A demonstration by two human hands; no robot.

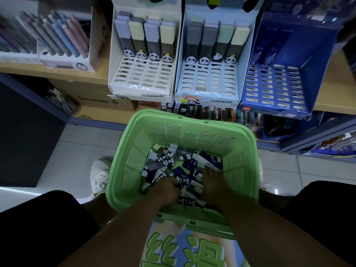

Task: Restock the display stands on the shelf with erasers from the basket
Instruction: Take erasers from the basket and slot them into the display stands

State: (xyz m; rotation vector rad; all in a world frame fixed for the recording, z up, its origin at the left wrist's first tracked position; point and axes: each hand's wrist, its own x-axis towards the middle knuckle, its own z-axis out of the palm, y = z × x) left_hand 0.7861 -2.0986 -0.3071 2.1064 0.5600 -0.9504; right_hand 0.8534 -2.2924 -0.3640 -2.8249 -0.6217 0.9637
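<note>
Both my hands are down in the green basket (185, 130), buried in the loose erasers (169, 162). My left hand (166, 191) has its fingers curled round a few of them near the basket's near wall; my right hand (211, 183) lies flatter on the pile, fingers spread forward, and I cannot tell whether it holds anything. On the wooden shelf (81, 73) above, going left to right: a box of pastel pens (63, 35) at the left end, a white display stand (143, 78) with one back row of four panda erasers, a pale blue display stand (209, 81) with the same sort of row, and a dark blue display stand (273, 87) by the right edge, its slots mostly bare.
</note>
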